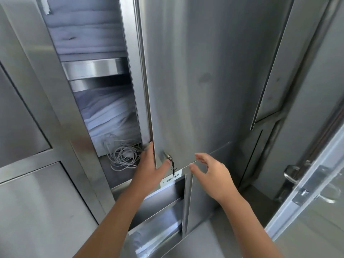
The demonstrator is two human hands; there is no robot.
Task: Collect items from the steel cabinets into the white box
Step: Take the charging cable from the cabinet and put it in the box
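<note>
While the left hand [149, 165] grips the steel cabinet door [195, 81] beside shelved linens [106, 112], right hand [212, 171] fingers hover spread, empty.

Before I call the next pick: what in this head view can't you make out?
1. The white box: nowhere in the head view.
2. Cabinet interior: the steel door covers all but a left strip, where folded linens and a cable coil show.
3. Left hand: fingertips hidden behind the door edge.
4. Upper linen stack: blurred, cut by the top edge.
5. Right hand: contact with the door unclear.
</note>
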